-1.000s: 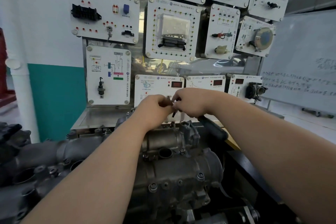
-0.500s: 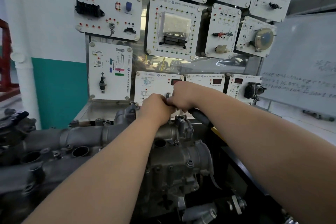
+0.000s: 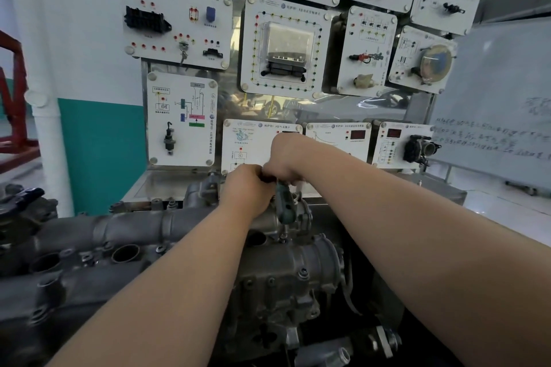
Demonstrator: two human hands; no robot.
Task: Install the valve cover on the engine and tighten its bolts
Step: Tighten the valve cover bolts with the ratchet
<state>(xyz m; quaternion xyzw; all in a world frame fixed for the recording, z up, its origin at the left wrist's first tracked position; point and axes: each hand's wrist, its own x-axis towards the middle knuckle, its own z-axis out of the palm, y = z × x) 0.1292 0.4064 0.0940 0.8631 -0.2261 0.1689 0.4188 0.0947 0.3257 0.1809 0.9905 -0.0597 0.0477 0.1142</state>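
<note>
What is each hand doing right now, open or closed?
Left hand: curled by the green tool; grip hidden, cannot be told.
Right hand: closed, holding the green tool.

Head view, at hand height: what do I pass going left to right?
Red frame → white pipe → sensor panel → left hand → right hand, gripping the green tool → throttle-body panel → whiteboard.

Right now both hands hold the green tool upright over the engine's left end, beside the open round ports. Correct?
Not quite. The head view shows the left hand and right hand holding the green tool upright over the right end of the engine, away from the open round ports.
</note>
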